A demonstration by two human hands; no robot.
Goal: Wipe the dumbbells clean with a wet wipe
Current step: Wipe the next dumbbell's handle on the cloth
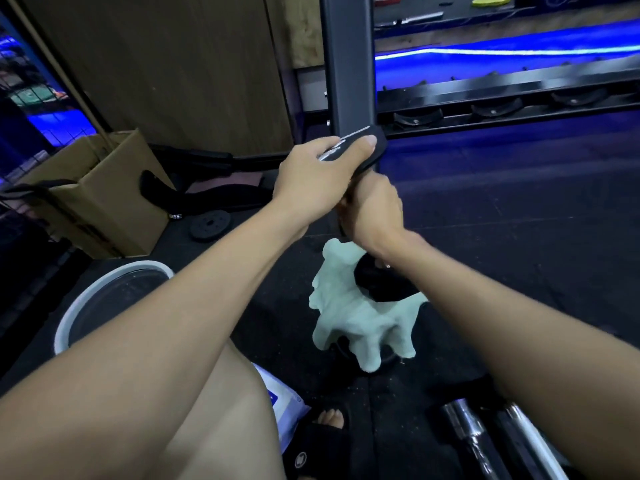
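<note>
A black dumbbell stands almost upright in the middle of the head view. My left hand grips its upper head, thumb across the end face. Its lower head shows below my right wrist. My right hand is curled round the handle between the two heads. A pale green wet wipe hangs out from under that hand and drapes around the lower head. The handle itself is hidden by my hands.
A white basin sits at lower left and a wipe pack lies by my knee. A cardboard box and a weight plate are on the left. A dumbbell rack stands behind, and chrome bars lie at lower right.
</note>
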